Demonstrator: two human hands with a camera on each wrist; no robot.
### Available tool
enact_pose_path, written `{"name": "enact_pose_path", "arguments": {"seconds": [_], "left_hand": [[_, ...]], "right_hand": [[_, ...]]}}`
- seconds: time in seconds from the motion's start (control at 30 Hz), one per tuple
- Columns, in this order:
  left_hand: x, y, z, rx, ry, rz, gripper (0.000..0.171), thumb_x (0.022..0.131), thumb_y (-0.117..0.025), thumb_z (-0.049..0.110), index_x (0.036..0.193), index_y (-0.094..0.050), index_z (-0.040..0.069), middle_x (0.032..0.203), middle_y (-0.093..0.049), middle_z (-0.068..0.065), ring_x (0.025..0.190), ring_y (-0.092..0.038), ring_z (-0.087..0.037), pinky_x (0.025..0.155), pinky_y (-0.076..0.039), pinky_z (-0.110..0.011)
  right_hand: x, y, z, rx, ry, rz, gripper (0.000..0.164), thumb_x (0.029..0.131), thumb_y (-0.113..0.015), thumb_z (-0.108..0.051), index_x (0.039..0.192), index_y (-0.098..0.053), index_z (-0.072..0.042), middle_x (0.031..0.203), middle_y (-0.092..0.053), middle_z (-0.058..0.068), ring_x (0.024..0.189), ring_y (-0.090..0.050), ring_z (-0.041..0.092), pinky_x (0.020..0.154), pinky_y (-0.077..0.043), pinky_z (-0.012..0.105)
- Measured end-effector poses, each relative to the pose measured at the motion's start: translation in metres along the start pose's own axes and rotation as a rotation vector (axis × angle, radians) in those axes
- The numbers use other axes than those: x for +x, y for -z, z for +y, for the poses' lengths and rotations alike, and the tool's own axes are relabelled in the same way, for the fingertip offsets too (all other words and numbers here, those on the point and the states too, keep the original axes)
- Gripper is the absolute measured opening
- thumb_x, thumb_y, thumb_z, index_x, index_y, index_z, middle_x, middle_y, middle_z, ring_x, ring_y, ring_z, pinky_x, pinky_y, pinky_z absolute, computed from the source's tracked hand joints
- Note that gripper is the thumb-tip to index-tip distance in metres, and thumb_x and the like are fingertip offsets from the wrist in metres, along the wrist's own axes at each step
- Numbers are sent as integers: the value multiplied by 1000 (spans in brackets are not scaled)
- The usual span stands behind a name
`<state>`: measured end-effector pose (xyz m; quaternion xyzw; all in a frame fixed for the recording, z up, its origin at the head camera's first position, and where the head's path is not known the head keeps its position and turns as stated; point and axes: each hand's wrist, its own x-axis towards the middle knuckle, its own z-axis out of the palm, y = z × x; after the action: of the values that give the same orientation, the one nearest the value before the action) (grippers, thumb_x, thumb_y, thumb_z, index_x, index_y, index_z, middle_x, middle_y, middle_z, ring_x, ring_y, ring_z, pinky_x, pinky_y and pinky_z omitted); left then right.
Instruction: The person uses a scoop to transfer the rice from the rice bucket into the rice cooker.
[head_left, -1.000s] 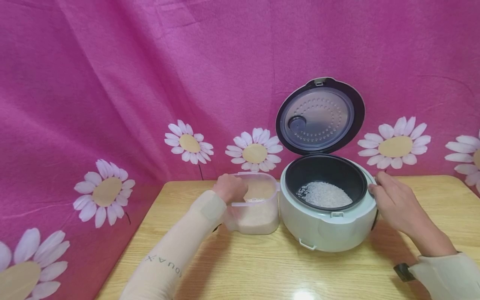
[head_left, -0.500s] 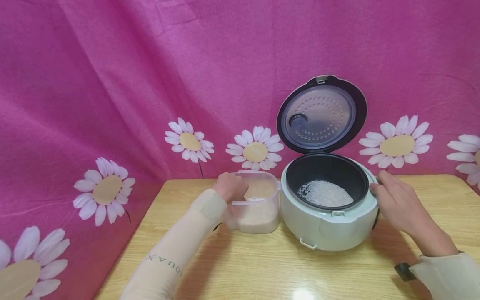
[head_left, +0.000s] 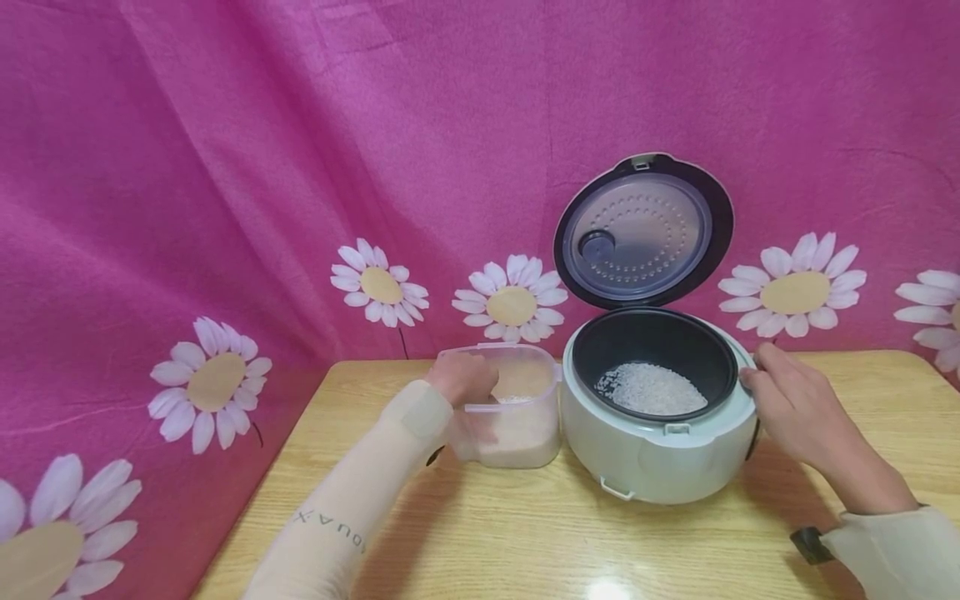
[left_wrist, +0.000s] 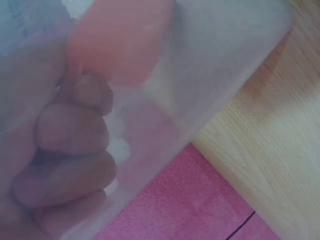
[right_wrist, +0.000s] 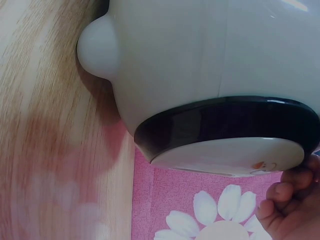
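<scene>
My left hand point(head_left: 465, 377) reaches over the near-left rim into a translucent plastic container point(head_left: 525, 433) part filled with rice. In the left wrist view, its curled fingers point(left_wrist: 72, 130), seen through the cloudy wall, grip a pinkish-orange scoop point(left_wrist: 120, 45). On the right stands a pale rice cooker point(head_left: 645, 467) with its lid point(head_left: 643, 233) raised. White rice point(head_left: 652, 390) lies in its black inner pot point(head_left: 652, 337). My right hand point(head_left: 798, 408) grips the cooker's right edge, thumb at the rim; its fingers point(right_wrist: 282, 195) curl beside the cooker in the right wrist view.
Both vessels stand side by side, close together, on a light wooden table point(head_left: 525, 542). A pink cloth with daisies point(head_left: 450, 167) hangs behind the table and along its left side. A carry handle point(head_left: 615, 490) sticks out low on the cooker's front.
My left hand has dipped slightly lower into the container, and a pinkish shape now shows through its front wall. The right hand and cooker hold still.
</scene>
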<state>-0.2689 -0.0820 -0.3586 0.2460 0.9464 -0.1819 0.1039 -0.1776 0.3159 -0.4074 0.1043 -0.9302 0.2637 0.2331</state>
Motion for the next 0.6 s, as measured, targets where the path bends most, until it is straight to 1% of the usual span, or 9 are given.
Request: {"name": "enact_pose_path", "arguments": {"seconds": [0.07,0.17,0.27,0.47,0.6], "left_hand": [[0,1,0,-29,-3,-8,22,98,-69,37,100,-78,17,75,-62,4,68,-54,-14,72,-50,-33],[-1,1,0,-30,-6,-9,21,98,-70,37,100,-77,17,76,-64,4,69,-56,-14,73,-50,-33],[-1,0,0,-27,-6,-5,22,98,-70,38,99,-77,17,75,-64,4,68,-55,-14,73,-50,-33],[1,-1,-1,-33,-16,5,22,98,-69,38,97,-78,18,69,-58,5,66,-52,-13,71,-49,-34],[1,-1,-2,-40,-21,-2,21,99,-68,35,95,-77,17,67,-52,5,66,-50,-13,70,-46,-33]], "right_hand": [[0,0,0,7,-4,-6,11,101,-48,-13,92,-53,-8,77,-46,4,70,-39,12,59,-31,28],[0,0,0,12,-6,-8,11,101,-48,-14,93,-53,-8,78,-46,4,70,-39,10,59,-31,27],[0,0,1,10,4,-3,11,101,-48,-13,92,-53,-8,78,-45,4,70,-38,10,59,-31,27],[1,0,0,0,-6,-7,11,100,-48,-13,94,-53,-7,78,-47,5,71,-41,14,60,-32,28],[1,0,1,4,-1,0,10,100,-49,-13,93,-54,-7,77,-48,4,71,-40,11,60,-32,28]]}}
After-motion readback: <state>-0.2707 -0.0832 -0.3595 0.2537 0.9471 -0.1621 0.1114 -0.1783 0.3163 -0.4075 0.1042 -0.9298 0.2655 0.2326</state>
